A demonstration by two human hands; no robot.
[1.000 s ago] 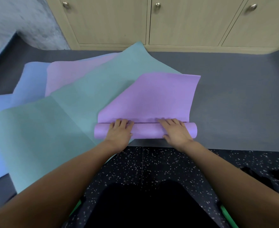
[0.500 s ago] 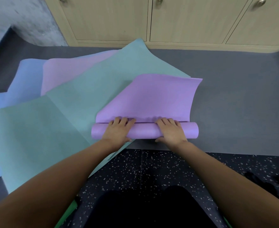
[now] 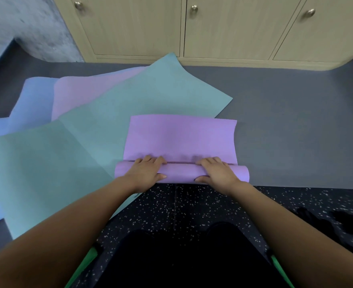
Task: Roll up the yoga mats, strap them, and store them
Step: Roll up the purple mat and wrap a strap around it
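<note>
Rolling the purple mat (image 3: 179, 140) is the job right now. Both hands lie flat on the roll (image 3: 181, 173), which sits on the grey floor (image 3: 296, 132) close to the person's knees. The left hand (image 3: 145, 171) and right hand (image 3: 216, 171) press down with fingers together, thumbs tucked under the near side. It looks soft, bendy and light, so it may spring open if let go. Pressing near both ends should keep it even. A teal mat (image 3: 67, 163) lies flat beside it, maybe a little under it. Strapping is not yet done.
</note>
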